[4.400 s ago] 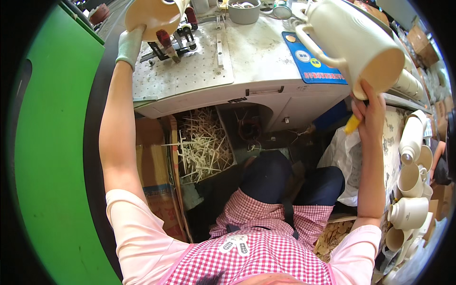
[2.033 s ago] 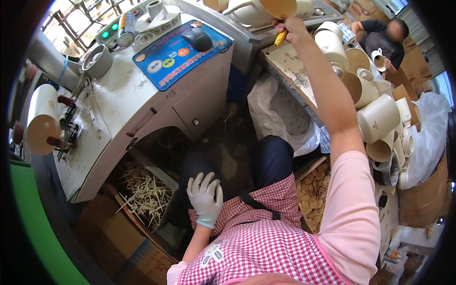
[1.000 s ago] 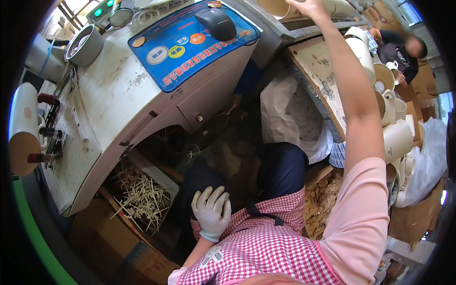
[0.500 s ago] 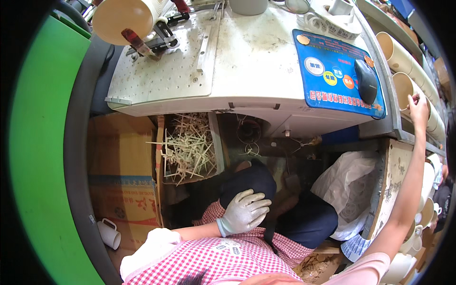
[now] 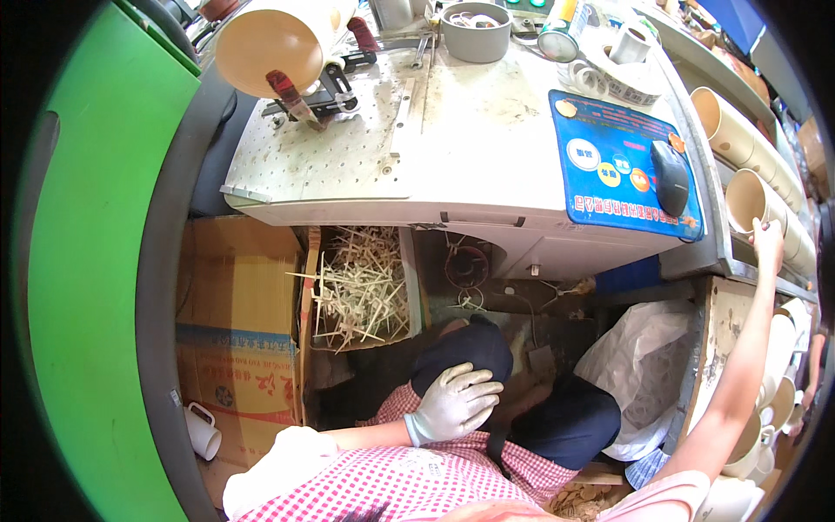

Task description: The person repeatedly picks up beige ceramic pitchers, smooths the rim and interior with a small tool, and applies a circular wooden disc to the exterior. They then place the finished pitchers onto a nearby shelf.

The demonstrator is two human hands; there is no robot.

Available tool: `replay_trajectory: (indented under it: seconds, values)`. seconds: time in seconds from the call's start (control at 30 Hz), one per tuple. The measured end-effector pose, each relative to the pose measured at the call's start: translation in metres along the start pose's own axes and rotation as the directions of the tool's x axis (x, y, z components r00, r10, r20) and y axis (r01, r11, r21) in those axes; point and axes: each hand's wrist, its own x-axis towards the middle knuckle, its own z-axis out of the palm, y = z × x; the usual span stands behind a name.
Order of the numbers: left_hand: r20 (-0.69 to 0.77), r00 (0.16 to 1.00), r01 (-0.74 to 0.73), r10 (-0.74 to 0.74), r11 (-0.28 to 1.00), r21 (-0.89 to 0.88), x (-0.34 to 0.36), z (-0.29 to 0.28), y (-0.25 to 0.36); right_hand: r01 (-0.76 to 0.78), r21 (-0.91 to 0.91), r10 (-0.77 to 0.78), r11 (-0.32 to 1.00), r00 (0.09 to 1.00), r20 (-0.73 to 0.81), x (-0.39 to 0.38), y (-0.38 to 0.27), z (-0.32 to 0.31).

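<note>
My right hand (image 5: 767,247), bare, reaches far out to the right side. Its fingers are closed at the lower rim of a cream, open-mouthed cup (image 5: 750,197) that lies on its side on a rack. The cup's mouth faces left. My left hand (image 5: 457,404) wears a pale grey-white glove and rests flat on my knee, fingers stretched and holding nothing. At the upper left of the bench, another cream round vessel (image 5: 266,54) sits in a black clamp with dark red handles (image 5: 291,97).
On the bench lie a blue mouse pad (image 5: 600,196), a black mouse (image 5: 671,178), a grey bowl (image 5: 476,33) and a spray can (image 5: 564,30). Below are a box of thin pale sticks (image 5: 361,291), cardboard cartons (image 5: 235,296), a white mug (image 5: 203,431) and a plastic bag (image 5: 639,348).
The view has shifted, so the bench sits lower in the picture. My right hand has moved down along the cup's rim. The left hand stays on the knee.
</note>
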Motion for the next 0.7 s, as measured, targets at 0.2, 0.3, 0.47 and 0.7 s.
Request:
replay_trajectory:
  seconds: [0.2,0.3,0.47,0.7]
  values:
    - [-0.152,0.988,-0.009,0.001,0.999,-0.051,-0.007,0.0,0.005,-0.048,0.812,-0.388,0.581,0.861,0.329,-0.27,-0.091,-0.087]
    - [-0.302,0.953,-0.013,-0.023,0.993,-0.118,-0.023,-0.002,0.003,-0.315,0.756,-0.53,0.573,0.561,0.636,-0.433,-0.109,-0.098]
    - [-0.704,0.519,0.66,-0.485,0.75,-0.03,-0.146,-0.039,-0.065,-0.53,0.66,-0.465,0.532,0.469,0.751,-0.579,-0.098,-0.072]
    - [-0.502,-0.783,0.573,-0.367,-0.114,-0.811,-0.504,-0.159,-0.139,-0.957,0.288,-0.323,-0.035,0.283,0.903,-0.683,-0.059,-0.053]
